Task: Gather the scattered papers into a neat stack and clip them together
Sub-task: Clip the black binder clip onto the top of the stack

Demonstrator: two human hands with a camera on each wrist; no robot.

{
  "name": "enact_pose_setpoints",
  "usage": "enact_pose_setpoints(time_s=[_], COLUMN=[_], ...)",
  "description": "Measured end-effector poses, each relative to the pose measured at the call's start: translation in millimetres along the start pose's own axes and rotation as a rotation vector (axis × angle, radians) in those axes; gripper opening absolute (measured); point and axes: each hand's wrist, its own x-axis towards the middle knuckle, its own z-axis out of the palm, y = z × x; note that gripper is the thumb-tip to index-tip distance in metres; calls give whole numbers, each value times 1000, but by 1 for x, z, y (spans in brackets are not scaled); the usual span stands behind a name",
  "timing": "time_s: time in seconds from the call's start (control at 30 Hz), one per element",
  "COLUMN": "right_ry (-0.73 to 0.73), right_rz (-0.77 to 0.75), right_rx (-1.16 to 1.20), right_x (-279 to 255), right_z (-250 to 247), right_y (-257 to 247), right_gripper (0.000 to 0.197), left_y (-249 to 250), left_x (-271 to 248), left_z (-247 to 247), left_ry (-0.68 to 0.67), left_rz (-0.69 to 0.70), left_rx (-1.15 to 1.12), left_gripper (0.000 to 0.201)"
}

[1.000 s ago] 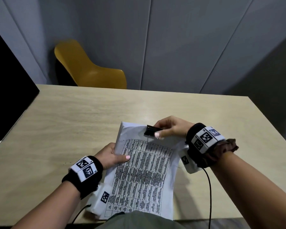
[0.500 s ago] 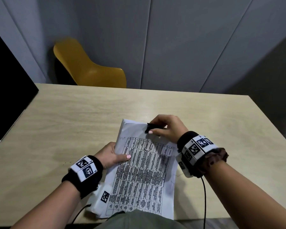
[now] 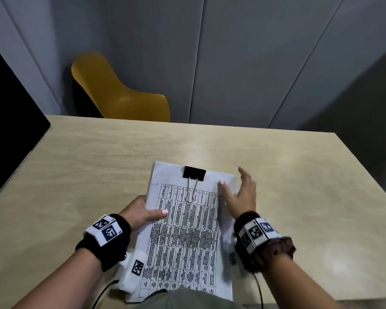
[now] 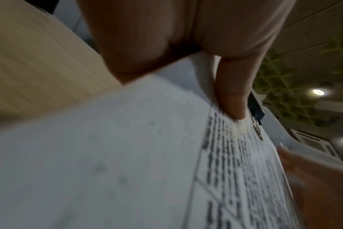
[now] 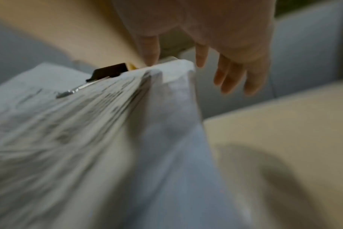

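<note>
The right hand [image 3: 241, 195] has let go, fingers spread; the clip [image 3: 194, 173] now bites the papers' [image 3: 183, 237] top edge. Left hand [image 3: 140, 211] pinches their left side. Clipping looks done.

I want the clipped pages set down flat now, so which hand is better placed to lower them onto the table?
Left. The left hand grips the paper stack at its left edge, thumb on top. The right hand is open beside the right edge, holding nothing. The binder clip already sits on the top edge.

Head view high over table [image 3: 98, 163], wrist views close, all sharing clipped papers [image 3: 183, 237].
</note>
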Motion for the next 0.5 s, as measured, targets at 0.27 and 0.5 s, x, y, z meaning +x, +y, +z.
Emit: enact_pose_setpoints(time_s=[0.27,0.5], right_ry=[-265,-337], right_rz=[463,452], right_rx=[377,203], right_x=[-25,30], right_z=[30,42], right_y=[41,15], right_gripper=[33,48], left_y=[-25,10], left_x=[34,68], left_z=[-5,-3], left_ry=[238,187], left_rz=[-61,7], left_rx=[-79,11], left_gripper=[51,95])
